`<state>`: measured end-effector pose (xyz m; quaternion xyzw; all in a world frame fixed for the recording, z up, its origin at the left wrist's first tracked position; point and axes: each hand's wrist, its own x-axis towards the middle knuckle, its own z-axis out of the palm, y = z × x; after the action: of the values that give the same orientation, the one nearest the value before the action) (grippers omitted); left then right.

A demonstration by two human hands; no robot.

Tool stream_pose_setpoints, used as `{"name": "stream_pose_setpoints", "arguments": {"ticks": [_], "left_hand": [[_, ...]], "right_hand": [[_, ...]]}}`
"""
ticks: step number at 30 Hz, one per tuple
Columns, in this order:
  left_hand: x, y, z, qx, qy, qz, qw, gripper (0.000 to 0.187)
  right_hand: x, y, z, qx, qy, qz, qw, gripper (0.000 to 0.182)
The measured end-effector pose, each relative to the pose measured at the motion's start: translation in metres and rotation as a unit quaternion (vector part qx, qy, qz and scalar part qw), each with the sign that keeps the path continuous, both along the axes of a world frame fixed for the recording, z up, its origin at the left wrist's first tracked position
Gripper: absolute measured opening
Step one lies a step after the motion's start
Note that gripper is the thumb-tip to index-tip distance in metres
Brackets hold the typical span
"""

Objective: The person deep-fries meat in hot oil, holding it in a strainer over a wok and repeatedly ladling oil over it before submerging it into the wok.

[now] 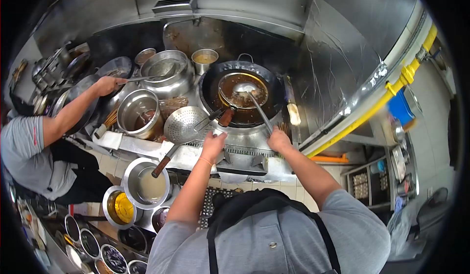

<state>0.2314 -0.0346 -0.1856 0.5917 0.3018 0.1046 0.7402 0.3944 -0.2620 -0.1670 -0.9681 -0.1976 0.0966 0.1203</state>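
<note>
My right hand (279,140) is closed around the long metal handle of a ladle (246,87). The ladle's bowl rests inside a round strainer (223,96) set in a dark wok (208,80) of brown, bubbling oil. At the near side of the wok, my left hand (213,146) is closed at the lower end of the strainer's brown wooden handle (226,117). Just left of it lies a perforated skimmer (182,125), its wooden-tipped handle pointing toward me.
Steel pots (128,108) stand left of the wok. A co-worker's hand (107,85) holds a utensil over a large pot (182,68). Below the stove edge are a pot of cloudy liquid (151,183) and one of yellow liquid (122,208). A yellow pipe (372,112) runs along the right.
</note>
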Motion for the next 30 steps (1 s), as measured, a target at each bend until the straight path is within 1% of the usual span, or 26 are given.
{"name": "stream_pose_setpoints", "arguments": {"ticks": [1,2,3,4,5,6,7,9,10,11,12,13,15,16,17,19,21,22,23,24,25,27,29,30], "left_hand": [[0.004,-0.001,0.019,-0.100,-0.030,-0.001,0.995,0.075],[0.008,-0.003,0.030,-0.160,-0.049,0.021,0.986,0.064],[0.014,-0.001,0.029,-0.162,-0.047,0.012,0.986,0.064],[0.021,0.002,0.027,-0.213,-0.069,-0.016,0.975,0.060],[0.026,0.006,0.026,-0.262,-0.090,-0.042,0.960,0.057],[0.032,0.010,0.025,-0.309,-0.112,-0.067,0.942,0.053],[0.036,0.015,0.026,-0.307,-0.110,-0.070,0.943,0.053],[0.042,0.025,0.027,-0.336,-0.023,-0.072,0.939,0.055],[0.047,0.030,0.025,-0.330,0.022,-0.082,0.940,0.053],[0.054,0.031,0.017,-0.327,0.022,-0.081,0.941,0.053],[0.063,0.032,0.010,-0.296,0.023,-0.081,0.951,0.050],[0.074,0.035,0.002,-0.263,0.023,-0.082,0.961,0.047],[0.093,0.037,0.008,-0.242,0.006,-0.090,0.966,0.045],[0.098,0.035,0.018,-0.287,0.002,-0.089,0.954,0.046],[0.102,0.032,0.028,-0.332,0.000,-0.089,0.939,0.048],[0.118,0.027,0.049,-0.463,-0.024,-0.077,0.883,0.044],[0.129,0.002,0.100,-0.397,0.049,-0.038,0.916,0.032],[0.142,0.005,0.089,-0.393,0.050,-0.040,0.917,0.032],[0.161,0.012,0.065,-0.390,0.083,-0.090,0.913,0.025],[0.173,0.015,0.053,-0.386,0.115,-0.139,0.904,0.019],[0.171,0.010,0.051,-0.348,0.091,-0.176,0.916,0.012],[0.155,0.001,0.054,-0.277,0.089,-0.189,0.938,0.013],[0.137,-0.008,0.053,-0.270,0.101,-0.186,0.939,0.017],[0.128,-0.013,0.056,-0.270,0.095,-0.174,0.942,0.013]], "right_hand": [[0.002,0.002,0.001,-0.001,0.002,-0.012,1.000,0.040],[0.003,0.003,0.006,0.019,0.009,-0.028,0.999,0.038],[0.003,0.003,0.012,0.041,0.014,-0.041,0.998,0.036],[0.002,0.001,0.019,0.083,-0.018,-0.027,0.996,0.029],[-0.005,0.001,0.034,0.085,-0.019,-0.031,0.996,0.029],[-0.011,0.001,0.049,0.120,-0.009,-0.044,0.992,0.032],[-0.013,0.001,0.057,0.154,0.002,-0.056,0.987,0.034],[-0.003,-0.011,0.058,0.166,0.009,-0.062,0.984,0.038],[0.002,-0.017,0.061,0.184,0.026,-0.066,0.980,0.038],[0.007,-0.025,0.064,0.203,0.042,-0.068,0.976,0.039],[0.017,-0.036,0.053,0.217,0.043,-0.045,0.974,0.037],[0.012,-0.041,0.059,0.224,0.042,-0.045,0.973,0.037],[-0.004,-0.052,0.087,0.303,0.169,-0.084,0.934,0.032],[-0.009,-0.055,0.089,0.371,0.183,-0.088,0.906,0.030],[-0.011,-0.060,0.092,0.376,0.179,-0.090,0.905,0.030],[-0.013,-0.072,0.096,0.405,0.219,-0.093,0.883,0.034],[-0.010,-0.077,0.101,0.412,0.218,-0.105,0.879,0.032],[-0.011,-0.078,0.110,0.410,0.226,-0.097,0.878,0.029],[-0.011,-0.080,0.118,0.407,0.234,-0.087,0.879,0.025],[-0.010,-0.082,0.123,0.407,0.231,-0.075,0.881,0.021],[-0.009,-0.086,0.125,0.408,0.231,-0.074,0.880,0.021],[-0.004,-0.089,0.125,0.432,0.257,-0.077,0.861,0.019],[0.001,-0.090,0.120,0.421,0.260,-0.074,0.866,0.020],[0.003,-0.089,0.120,0.426,0.259,-0.075,0.864,0.021]]}}
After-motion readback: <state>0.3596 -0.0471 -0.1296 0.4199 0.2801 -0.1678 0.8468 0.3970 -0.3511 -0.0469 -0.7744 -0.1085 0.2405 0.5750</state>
